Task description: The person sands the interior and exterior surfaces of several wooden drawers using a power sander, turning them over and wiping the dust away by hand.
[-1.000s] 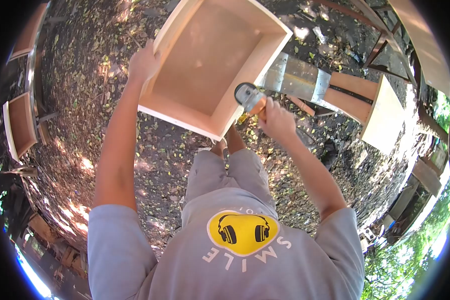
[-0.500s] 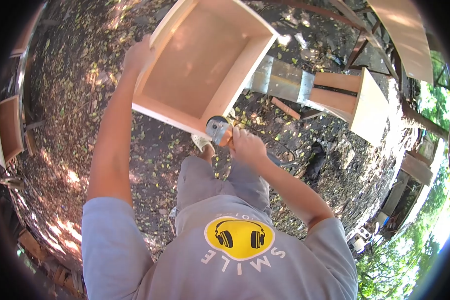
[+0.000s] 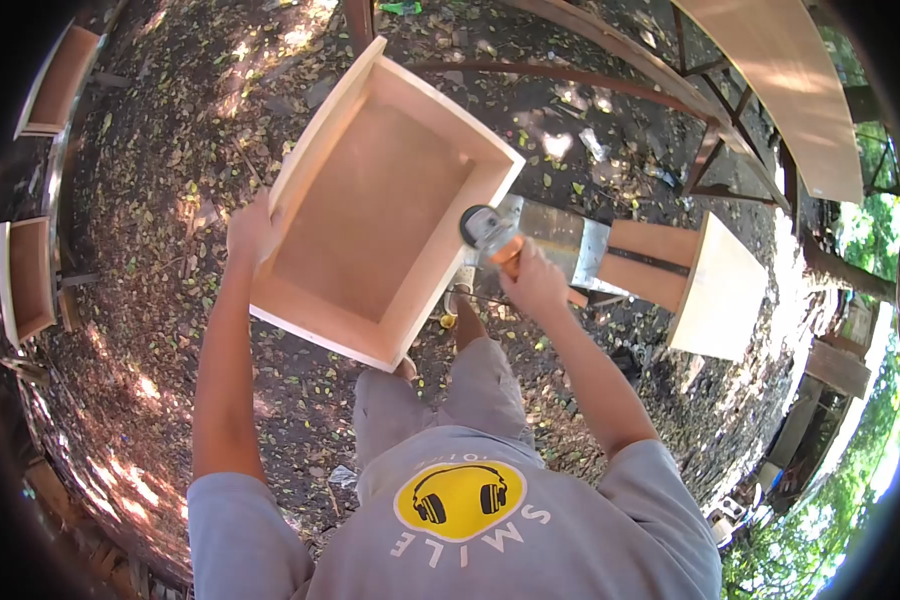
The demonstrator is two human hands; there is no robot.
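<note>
A wooden drawer (image 3: pixel 374 190) is tilted in front of me with its hollow side facing up. My left hand (image 3: pixel 254 229) is closed on the drawer's left side, at the thicker front panel. In my right hand (image 3: pixel 538 284) is an angle grinder (image 3: pixel 495 236), gripped by its orange body. The grinder's round disc head overlaps the drawer's right wall in this view, close to the upper edge. Part of the metal bench below is hidden behind the drawer and the grinder.
A metal bench (image 3: pixel 553 233) carries another wooden drawer (image 3: pixel 692 278) on the right. More drawers (image 3: pixel 32 280) stand at the far left. A wooden panel (image 3: pixel 785 85) rests on a rusty metal frame (image 3: pixel 660 70) at upper right. Leaves cover the ground (image 3: pixel 160 200).
The grinder has moved up and right, from the drawer's near corner to along its right wall. The drawer has come nearer to me, and my left hand has shifted down with it.
</note>
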